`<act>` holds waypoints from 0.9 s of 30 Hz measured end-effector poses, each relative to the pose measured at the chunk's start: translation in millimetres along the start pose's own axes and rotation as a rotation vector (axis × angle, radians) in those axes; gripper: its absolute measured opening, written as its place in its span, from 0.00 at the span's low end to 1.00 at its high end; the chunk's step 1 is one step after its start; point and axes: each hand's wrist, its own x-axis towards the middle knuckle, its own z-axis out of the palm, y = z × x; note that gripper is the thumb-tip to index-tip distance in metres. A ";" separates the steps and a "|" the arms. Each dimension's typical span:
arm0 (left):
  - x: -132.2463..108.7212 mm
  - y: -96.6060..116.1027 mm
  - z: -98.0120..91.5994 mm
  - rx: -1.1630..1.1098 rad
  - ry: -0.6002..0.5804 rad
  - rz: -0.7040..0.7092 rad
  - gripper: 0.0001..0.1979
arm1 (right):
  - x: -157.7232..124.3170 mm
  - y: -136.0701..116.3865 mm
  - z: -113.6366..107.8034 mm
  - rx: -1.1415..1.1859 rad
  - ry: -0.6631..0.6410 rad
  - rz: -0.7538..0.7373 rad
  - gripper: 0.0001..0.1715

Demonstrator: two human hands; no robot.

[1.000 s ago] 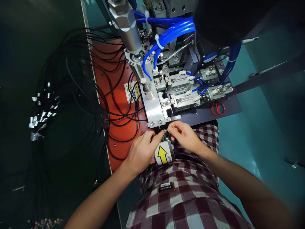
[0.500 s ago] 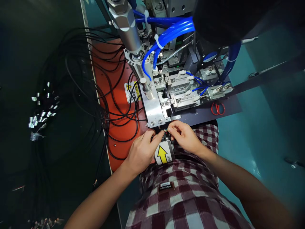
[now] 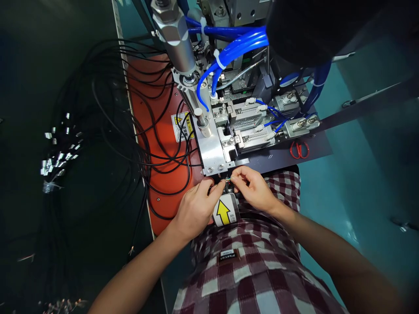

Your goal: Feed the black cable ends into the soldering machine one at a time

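Thin coloured wires (image 3: 228,179) show between the fingertips of both hands, at the front edge of a metal machine (image 3: 214,150). My left hand (image 3: 199,200) is closed, thumb and forefinger pinched at the left end of these wires; a cable end may lie under the fingers, but they hide it. From the right, my right hand (image 3: 251,185) pinches the wires' other side between thumb and forefinger. Just below the fingertips sits a white plate with a yellow arrow (image 3: 223,211).
Black cables (image 3: 153,163) loop over the red-orange base (image 3: 163,179) at left. A bundle with shiny metal ends (image 3: 59,161) lies on the dark surface. Red-handled scissors (image 3: 299,150) rest on the grey plate at right. Blue air tubes (image 3: 242,43) arch above the machine.
Both hands stay pinched at the same spot, with only tiny finger movement. The view has shifted very slightly.
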 end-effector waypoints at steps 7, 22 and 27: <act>-1.2 0.0 1.4 -0.013 0.002 -0.015 0.22 | -0.4 2.1 1.5 -0.003 0.024 -0.034 0.07; -0.9 0.4 1.3 0.010 0.004 -0.006 0.21 | -3.8 8.2 7.5 -0.034 0.114 -0.166 0.06; -1.4 0.7 1.2 -0.015 0.020 -0.023 0.21 | -3.8 7.3 7.6 -0.032 0.120 -0.149 0.06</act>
